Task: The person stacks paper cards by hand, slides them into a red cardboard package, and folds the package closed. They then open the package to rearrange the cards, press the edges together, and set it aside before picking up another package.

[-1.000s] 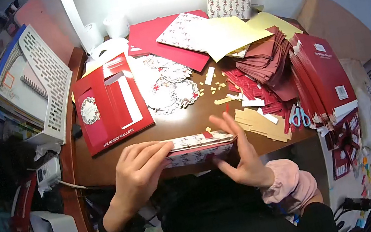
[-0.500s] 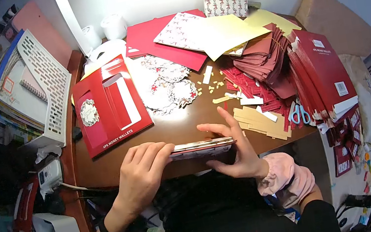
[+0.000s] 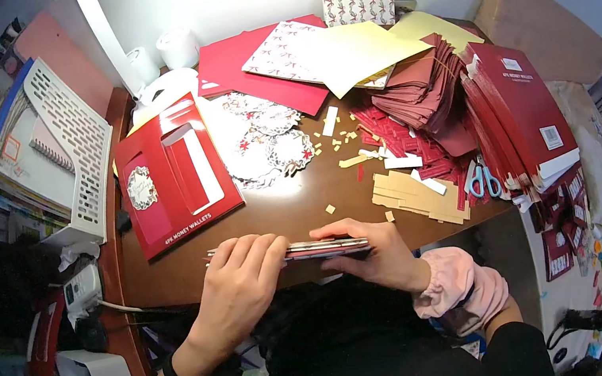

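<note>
A thin stack of cards (image 3: pixel 325 247), seen edge-on with white, dark and red layers, is held level at the desk's front edge. My left hand (image 3: pixel 242 287) wraps over its left part, fingers on top. At the right end, my right hand (image 3: pixel 379 259) pinches the stack between thumb and fingers. The printing on the cards' faces cannot be seen from here. Beyond my left hand lies a red money wallet pack (image 3: pixel 182 173) with a round floral label. Round floral cut-outs (image 3: pixel 286 150) sit in a pile beside it.
Red wallet packs (image 3: pixel 521 109) stand at the right beside a fanned bundle of dark red sleeves (image 3: pixel 422 98). Blue-handled scissors (image 3: pixel 484 182) lie near tan strips (image 3: pixel 419 198). Yellow sheets (image 3: pixel 366 52) lie at the back. A white file holder (image 3: pixel 75 139) and lamp (image 3: pixel 105 37) are at left.
My right hand's fingers, spread before, have closed onto the stack's right end. The stack has come slightly lower and to the left. Small tan squares now show on the desk near my hands.
</note>
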Demonstrator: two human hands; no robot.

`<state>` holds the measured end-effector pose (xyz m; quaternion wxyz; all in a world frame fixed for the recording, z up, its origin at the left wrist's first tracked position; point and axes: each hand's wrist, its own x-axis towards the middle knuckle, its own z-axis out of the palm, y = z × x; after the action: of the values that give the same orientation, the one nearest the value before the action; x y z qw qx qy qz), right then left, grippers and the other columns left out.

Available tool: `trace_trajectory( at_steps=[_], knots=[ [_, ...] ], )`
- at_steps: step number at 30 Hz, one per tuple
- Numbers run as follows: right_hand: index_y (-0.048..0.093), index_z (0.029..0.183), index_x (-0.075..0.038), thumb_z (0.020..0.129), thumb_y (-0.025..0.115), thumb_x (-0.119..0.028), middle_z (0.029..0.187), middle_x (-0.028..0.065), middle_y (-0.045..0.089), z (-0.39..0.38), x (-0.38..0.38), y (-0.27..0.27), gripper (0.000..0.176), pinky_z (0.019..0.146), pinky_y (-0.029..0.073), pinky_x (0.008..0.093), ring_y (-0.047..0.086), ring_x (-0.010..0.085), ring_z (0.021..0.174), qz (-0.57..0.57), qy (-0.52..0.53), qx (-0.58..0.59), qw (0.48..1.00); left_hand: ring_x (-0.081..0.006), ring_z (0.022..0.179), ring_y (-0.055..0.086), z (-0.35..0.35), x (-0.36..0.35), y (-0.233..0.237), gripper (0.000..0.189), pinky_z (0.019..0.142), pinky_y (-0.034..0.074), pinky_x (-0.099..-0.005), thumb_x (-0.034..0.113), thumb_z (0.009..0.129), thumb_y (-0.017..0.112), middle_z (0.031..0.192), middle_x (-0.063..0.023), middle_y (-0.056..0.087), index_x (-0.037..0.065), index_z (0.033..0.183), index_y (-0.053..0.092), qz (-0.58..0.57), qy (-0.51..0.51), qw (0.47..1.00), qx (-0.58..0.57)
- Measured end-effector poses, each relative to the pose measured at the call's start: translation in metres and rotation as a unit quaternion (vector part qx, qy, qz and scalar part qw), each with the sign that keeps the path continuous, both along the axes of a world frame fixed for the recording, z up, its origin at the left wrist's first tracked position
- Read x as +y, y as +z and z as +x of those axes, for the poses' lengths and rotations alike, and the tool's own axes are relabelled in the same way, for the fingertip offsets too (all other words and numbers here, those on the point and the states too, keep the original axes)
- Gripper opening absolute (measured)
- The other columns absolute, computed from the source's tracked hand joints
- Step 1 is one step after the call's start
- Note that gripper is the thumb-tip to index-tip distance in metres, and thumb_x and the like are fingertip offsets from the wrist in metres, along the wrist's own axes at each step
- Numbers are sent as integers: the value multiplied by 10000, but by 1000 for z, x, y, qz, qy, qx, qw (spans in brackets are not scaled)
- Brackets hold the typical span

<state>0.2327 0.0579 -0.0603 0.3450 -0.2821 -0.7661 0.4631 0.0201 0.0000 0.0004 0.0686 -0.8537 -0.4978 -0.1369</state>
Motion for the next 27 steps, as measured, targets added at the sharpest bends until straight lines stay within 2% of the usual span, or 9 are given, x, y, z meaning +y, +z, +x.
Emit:
trace_trajectory(
  at_steps=[4, 5, 8, 14, 16, 18, 22, 25, 27],
  knots=[
    [626, 1087, -20, 786, 687, -37, 1006, 99, 672, 2, 3, -4, 307, 769, 508, 248, 648, 137, 876, 1, 24, 15, 1000, -218, 871, 582, 1, 1, -3, 270, 795, 448, -334, 109, 771, 584, 926, -82, 584, 12, 1018, 534, 3, -19, 999, -28],
    [658, 1040, -20, 799, 669, -29, 953, 94, 687, 2, 0, -2, 241, 756, 513, 247, 653, 129, 844, -61, 4, 15, 998, -218, 871, 582, 1, 1, -3, 270, 795, 448, -334, 109, 771, 584, 926, -82, 584, 12, 1018, 534, 2, -13, 1000, -27],
    [652, 1047, -29, 836, 642, -79, 944, 80, 689, 5, 6, -3, 217, 705, 518, 254, 654, 128, 794, -6, 12, 23, 1000, -216, 863, 587, -7, 4, -2, 254, 781, 452, -324, 100, 763, 574, 928, -88, 588, 12, 999, 540, 10, -2, 999, -48],
    [666, 1022, -24, 829, 647, -68, 986, 80, 686, 7, 5, -3, 199, 769, 510, 249, 651, 133, 856, -67, 20, 15, 997, -213, 804, 597, -17, 6, -4, 206, 710, 462, -319, 86, 732, 552, 849, -68, 591, 34, 931, 558, -10, 6, 999, -38],
    [658, 1030, -14, 820, 647, -34, 1008, 93, 678, 2, 0, -1, 211, 799, 503, 254, 645, 136, 894, -129, -47, 91, 986, -206, 785, 589, -18, 6, -5, 198, 696, 458, -313, 89, 737, 542, 842, -64, 583, 38, 927, 560, 1, 19, 999, -38],
    [652, 1023, 4, 820, 641, -9, 1019, 107, 672, 6, 1, 0, 204, 819, 500, 265, 637, 147, 929, -86, -39, 62, 994, -199, 786, 586, -17, 5, -7, 200, 692, 455, -312, 96, 738, 536, 842, -59, 579, 40, 929, 560, -8, 13, 999, -29],
    [646, 985, 37, 847, 617, -8, 978, 99, 675, 13, 1, -12, 148, 806, 504, 278, 634, 161, 885, -92, -10, 72, 993, -230, 924, 597, -24, 9, -11, 279, 787, 466, -311, 119, 747, 628, 974, -79, 606, 43, 1006, 558, -32, -4, 995, -91],
    [631, 980, 30, 796, 643, 61, 926, 81, 654, 22, 4, -16, 187, 790, 473, 273, 607, 140, 856, -95, -66, 88, 989, -263, 1008, 576, -36, 13, 7, 403, 836, 463, -333, 150, 714, 711, 1070, -109, 588, 42, 1064, 545, 19, 23, 987, -157],
    [627, 977, 32, 798, 649, 51, 920, 85, 654, 29, 4, -21, 181, 788, 474, 273, 608, 148, 847, -92, -108, 119, 983, -311, 1023, 555, -53, 16, 5, 477, 851, 457, -378, 161, 704, 736, 1076, -156, 564, 16, 1102, 519, 23, 109, 976, -189]
  ],
)
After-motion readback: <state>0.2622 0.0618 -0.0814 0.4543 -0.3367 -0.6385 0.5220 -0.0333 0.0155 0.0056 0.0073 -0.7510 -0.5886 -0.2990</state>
